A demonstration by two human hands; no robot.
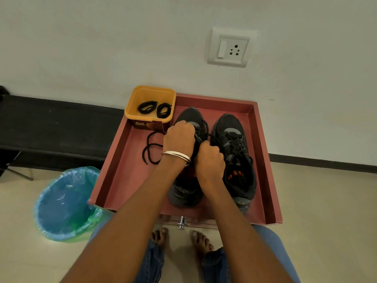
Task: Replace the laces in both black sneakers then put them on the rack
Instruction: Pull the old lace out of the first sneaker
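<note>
Two black sneakers stand side by side in a red tray [263,152]: the left sneaker [188,193] lies under both hands, and the right sneaker [234,148] remains fully laced just beside it. The left hand [179,139] and the right hand [210,160] are curled closed over the left sneaker's lacing area, each apparently gripping the black lace [152,149], whose loose length trails onto the tray floor. A yellow tub [151,93] in the tray's far-left corner contains two coiled black laces [155,109].
</note>
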